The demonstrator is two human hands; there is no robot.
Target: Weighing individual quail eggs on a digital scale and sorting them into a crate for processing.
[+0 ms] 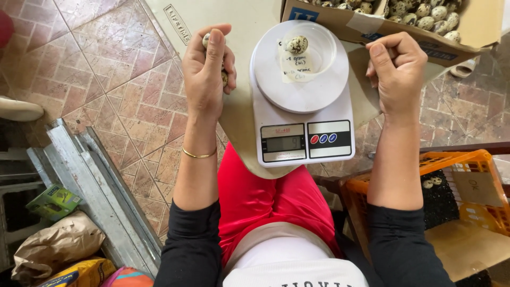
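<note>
My left hand [204,74] is curling shut around a few speckled eggs [206,40], one poking out above my fingertips, another showing by my palm. My right hand [396,69] is closing into a loose fist; I cannot tell whether anything is inside it. Between them one speckled egg [297,44] is lying in the clear cup [319,50] on the white scale [303,106]. Beyond my right knuckles, more eggs are filling the cardboard box [372,29]

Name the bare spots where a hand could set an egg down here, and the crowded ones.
Free: the tabletop between the left hand and the scale; the scale's platform around its small dish. Crowded: the cardboard box heaped with speckled eggs.
</note>
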